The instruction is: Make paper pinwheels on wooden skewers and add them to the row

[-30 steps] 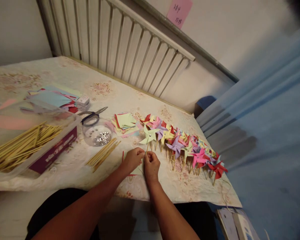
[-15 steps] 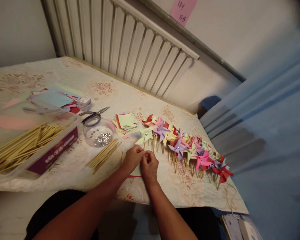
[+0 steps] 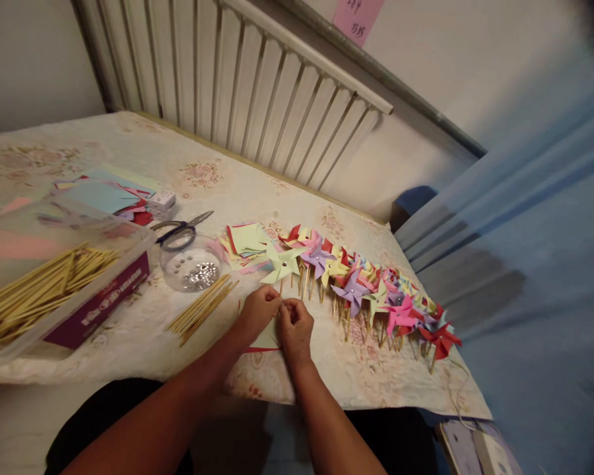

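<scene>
The bench (image 3: 143,152), under a pale flowered cloth, runs along a white radiator (image 3: 257,86). At its left edge a clear box (image 3: 99,290) holds many sticks (image 3: 34,290). A row of pinwheels (image 3: 371,290) lies along the right part of the bench, sticks pointing toward the person. Left of the row lie paper squares (image 3: 245,241), a clear bowl (image 3: 191,264) of studs, scissors (image 3: 181,229) and a small bunch of loose sticks (image 3: 202,307). Near the front edge the left hand (image 3: 258,311) and right hand (image 3: 294,326) meet, fingertips touching, both pinched in a narrow grip on the stick of a light green pinwheel (image 3: 282,264), which stands just above the hands at the row's left end.
</scene>
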### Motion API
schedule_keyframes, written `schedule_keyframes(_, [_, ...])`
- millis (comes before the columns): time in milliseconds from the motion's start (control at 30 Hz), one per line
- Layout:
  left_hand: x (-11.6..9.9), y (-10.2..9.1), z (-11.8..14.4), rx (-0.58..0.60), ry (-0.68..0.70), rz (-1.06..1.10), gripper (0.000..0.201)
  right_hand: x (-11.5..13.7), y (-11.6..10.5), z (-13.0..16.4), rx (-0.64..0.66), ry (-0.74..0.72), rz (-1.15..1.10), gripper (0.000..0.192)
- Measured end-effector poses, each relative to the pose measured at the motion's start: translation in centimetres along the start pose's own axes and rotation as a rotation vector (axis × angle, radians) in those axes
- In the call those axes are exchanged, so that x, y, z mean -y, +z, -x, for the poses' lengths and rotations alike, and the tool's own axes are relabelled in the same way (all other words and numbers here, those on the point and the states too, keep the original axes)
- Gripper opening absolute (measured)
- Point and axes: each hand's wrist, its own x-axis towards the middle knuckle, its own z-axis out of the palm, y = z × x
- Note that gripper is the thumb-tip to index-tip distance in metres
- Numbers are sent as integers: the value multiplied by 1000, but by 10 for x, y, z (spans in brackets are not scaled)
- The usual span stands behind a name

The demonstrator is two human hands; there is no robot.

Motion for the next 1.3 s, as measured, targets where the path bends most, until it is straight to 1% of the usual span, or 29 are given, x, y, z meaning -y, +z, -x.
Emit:
schedule_keyframes(67, [-4, -1, 3, 24, -25, 25, 9, -2, -2, -2, -77, 9, 26, 15])
schedule_keyframes(167, [-6, -2, 5, 78, -82, 63, 10, -8, -4, -5, -196, 66, 31, 18])
schedule_keyframes(267, [-3, -2, 5, 131, -130, 79, 10, -14, -5, -8, -246, 125, 2, 20])
schedule_keyframes(400, [4, -3, 6, 182, -137, 64, 10, -17, -5, -10, -249, 166, -50, 21])
schedule_keyframes(533, [4, -4, 8, 211, -138, 34, 8, -19, -5, -11, -282, 186, -90, 26])
schedule_keyframes(700, [3, -3, 10, 214, -157, -15, 6, -19, -7, -12, -279, 154, -66, 25])
schedule_keyframes(800, [5, -2, 9, 209, -138, -53, 7, -19, -8, -11, -264, 127, -26, 24])
schedule_keyframes(967, [6, -2, 10, 188, -105, -160, 5, -19, -8, -11, -254, 133, -20, 25])
schedule_keyframes(1133, [7, 0, 9, 202, -105, -173, 4, -17, -7, -10, -241, 145, -41, 25])
schedule_keyframes(1300, [16, 1, 5, 201, -81, -175, 4, -13, -8, -10, -199, 127, -45, 23])
